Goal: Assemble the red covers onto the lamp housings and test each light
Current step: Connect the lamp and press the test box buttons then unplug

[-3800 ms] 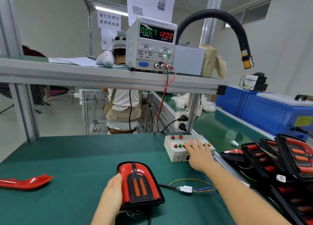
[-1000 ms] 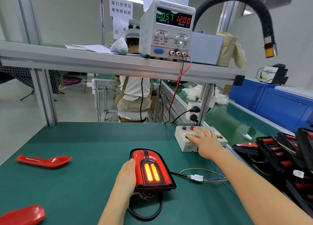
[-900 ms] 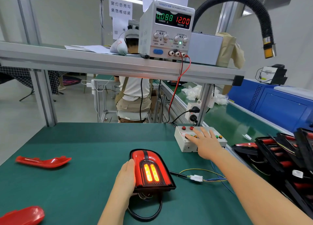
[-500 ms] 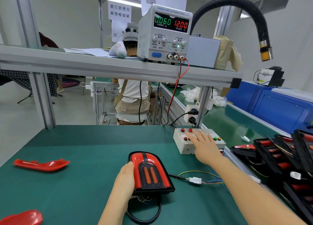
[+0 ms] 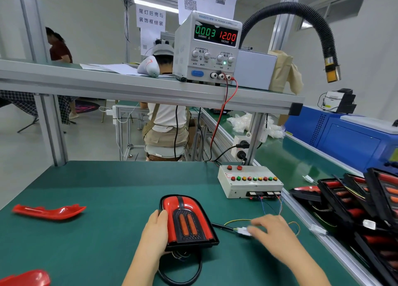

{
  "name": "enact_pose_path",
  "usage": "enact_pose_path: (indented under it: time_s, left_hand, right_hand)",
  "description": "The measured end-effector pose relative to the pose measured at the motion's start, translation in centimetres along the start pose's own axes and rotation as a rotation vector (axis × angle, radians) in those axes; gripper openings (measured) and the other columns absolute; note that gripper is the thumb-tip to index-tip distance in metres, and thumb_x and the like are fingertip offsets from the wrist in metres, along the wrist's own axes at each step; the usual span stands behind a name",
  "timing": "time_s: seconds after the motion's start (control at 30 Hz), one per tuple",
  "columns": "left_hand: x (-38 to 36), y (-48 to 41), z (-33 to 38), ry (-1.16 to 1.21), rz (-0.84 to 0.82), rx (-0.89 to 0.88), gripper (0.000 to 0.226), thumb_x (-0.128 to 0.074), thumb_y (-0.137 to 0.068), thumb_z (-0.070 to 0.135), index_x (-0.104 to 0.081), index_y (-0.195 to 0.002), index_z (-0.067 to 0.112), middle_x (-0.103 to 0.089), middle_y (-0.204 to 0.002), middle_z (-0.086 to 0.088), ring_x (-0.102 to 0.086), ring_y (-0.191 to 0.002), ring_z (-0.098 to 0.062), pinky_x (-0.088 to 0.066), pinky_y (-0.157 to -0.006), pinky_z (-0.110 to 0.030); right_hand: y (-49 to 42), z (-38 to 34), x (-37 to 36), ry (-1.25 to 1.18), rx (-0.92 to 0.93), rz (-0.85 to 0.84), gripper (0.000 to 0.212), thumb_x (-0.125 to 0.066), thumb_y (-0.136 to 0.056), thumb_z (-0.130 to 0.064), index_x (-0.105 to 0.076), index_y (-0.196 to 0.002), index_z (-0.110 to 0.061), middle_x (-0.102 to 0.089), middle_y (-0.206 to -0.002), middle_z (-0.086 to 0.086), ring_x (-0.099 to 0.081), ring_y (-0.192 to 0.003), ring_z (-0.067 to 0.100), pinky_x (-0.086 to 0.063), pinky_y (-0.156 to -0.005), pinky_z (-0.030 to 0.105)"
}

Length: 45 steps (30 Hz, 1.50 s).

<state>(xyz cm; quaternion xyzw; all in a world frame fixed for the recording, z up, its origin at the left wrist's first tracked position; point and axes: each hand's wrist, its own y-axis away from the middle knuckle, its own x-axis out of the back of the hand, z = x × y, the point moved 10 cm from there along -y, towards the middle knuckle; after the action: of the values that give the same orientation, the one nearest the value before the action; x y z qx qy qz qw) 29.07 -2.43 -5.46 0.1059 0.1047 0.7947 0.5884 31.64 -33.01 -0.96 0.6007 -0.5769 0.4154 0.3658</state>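
Right hand [image 5: 272, 236] now at 1 connector [image 5: 242, 230]

A: Centre of the table [image 5: 107, 189]?
B: Lamp unit [image 5: 187, 221], with the left hand [image 5: 156, 232] against its left side. Connector [image 5: 243, 231] just right of it, at the right hand [image 5: 273, 232].
A: Behind?
B: Switch box [image 5: 249, 186] at right rear. Power supply [image 5: 206, 49] on the shelf [image 5: 129, 85] above.
A: Edges?
B: One loose cover [image 5: 49, 211] far left, another cover [image 5: 25, 278] in the near-left corner. Stacked housings [image 5: 355, 199] beyond the right edge.
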Motion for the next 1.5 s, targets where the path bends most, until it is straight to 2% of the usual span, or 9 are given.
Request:
enact_pose_path:
  time_s: [0.07,0.17,0.6,0.67,0.77,1.0,1.1,1.23,1.5]
  left_hand:
    - [0.1,0.3,0.6,-0.054,0.004,-0.041,0.052,-0.032,-0.099,0.043,-0.035,-0.145,0.018,-0.043,-0.146,-0.009,-0.045,-0.132,-0.030,-0.036,-0.109,-0.051]
    - [0.1,0.8,1.4,-0.141,0.030,-0.071,0.055,-0.033,-0.100,0.041,-0.026,-0.150,0.019,-0.037,-0.151,-0.007,-0.040,-0.135,-0.028,-0.032,-0.112,-0.046]
    - [0.8,3.0,5.7,-0.589,0.253,-0.375,0.059,-0.039,-0.098,0.043,-0.023,-0.151,0.020,-0.029,-0.154,0.001,-0.029,-0.140,-0.020,-0.030,-0.110,-0.038]
    - [-0.3,4.2,8.0,-0.642,0.291,-0.524,0.054,-0.040,-0.098,0.039,-0.029,-0.148,0.021,-0.035,-0.150,0.004,-0.028,-0.138,-0.016,-0.030,-0.109,-0.035]
    - [-5.0,5.5,10.1,-0.731,0.145,-0.694,0.043,-0.040,-0.099,0.035,-0.042,-0.141,0.025,-0.050,-0.135,0.005,-0.037,-0.130,-0.014,-0.033,-0.105,-0.030]
    - [-15.2,5.0,7.8,-1.199,-0.183,-0.736,0.043,-0.032,-0.103,0.030,-0.037,-0.142,0.014,-0.049,-0.141,-0.006,-0.015,-0.146,-0.021,-0.015,-0.117,-0.038]
    - [-16.4,4.2,7.1,-1.268,-0.222,-0.710,0.035,-0.034,-0.102,0.026,-0.050,-0.131,0.012,-0.059,-0.127,-0.011,-0.031,-0.135,-0.026,-0.028,-0.105,-0.038]
    - [-16.7,3.9,6.6,-1.264,-0.241,-0.746,0.029,-0.038,-0.101,0.030,-0.064,-0.106,0.017,-0.065,-0.102,-0.007,-0.044,-0.104,-0.025,-0.032,-0.076,-0.033]
    - [-15.9,4.0,6.5,-1.278,-0.105,-0.790,0.018,-0.049,-0.095,0.019,-0.059,-0.110,0.018,-0.061,-0.106,-0.005,-0.042,-0.110,-0.023,-0.030,-0.096,-0.034]
  right_hand:
    - [0.5,1.0,-1.4,0.161,-0.014,-0.048,0.035,-0.055,-0.090,-0.051,-0.062,-0.118,-0.032,-0.057,-0.119,-0.014,-0.037,-0.122,0.013,-0.031,-0.101,0.024]
    - [0.4,0.8,-1.7,0.203,0.023,-0.003,0.044,-0.054,-0.091,-0.049,-0.052,-0.132,-0.036,-0.051,-0.132,-0.018,-0.030,-0.131,0.010,-0.025,-0.107,0.022]
    - [0.9,-1.3,1.7,0.116,0.086,0.314,0.013,-0.057,-0.093,-0.039,-0.068,-0.098,-0.034,-0.063,-0.093,-0.022,-0.046,-0.109,0.009,-0.033,-0.086,0.025]
    - [1.2,-2.3,2.1,0.104,0.154,0.364,0.004,-0.073,-0.085,-0.024,-0.072,-0.087,-0.027,-0.065,-0.081,-0.018,-0.056,-0.097,0.018,-0.040,-0.081,0.032]
    - [2.3,-3.4,3.4,0.089,0.307,0.579,0.029,-0.091,-0.056,-0.001,-0.075,-0.071,-0.019,-0.062,-0.062,-0.013,-0.057,-0.079,0.018,-0.050,-0.059,0.038]
    - [3.1,-3.9,4.7,0.115,0.372,0.745,0.033,-0.095,-0.045,-0.001,-0.076,-0.067,-0.017,-0.066,-0.063,-0.012,-0.044,-0.086,0.014,-0.051,-0.062,0.042]
    - [3.2,-3.8,4.7,0.102,0.379,0.746,0.031,-0.094,-0.048,-0.001,-0.076,-0.068,-0.017,-0.067,-0.065,-0.013,-0.045,-0.088,0.014,-0.050,-0.064,0.042]
    - [3.2,-3.8,4.6,0.110,0.386,0.742,0.028,-0.091,-0.054,-0.002,-0.076,-0.069,-0.020,-0.067,-0.067,-0.014,-0.062,-0.086,0.024,-0.049,-0.071,0.038]
    - [2.9,-3.4,4.3,0.109,0.325,0.697,0.039,-0.095,-0.043,0.003,-0.076,-0.069,-0.019,-0.069,-0.071,-0.014,-0.065,-0.084,0.026,-0.052,-0.068,0.043]
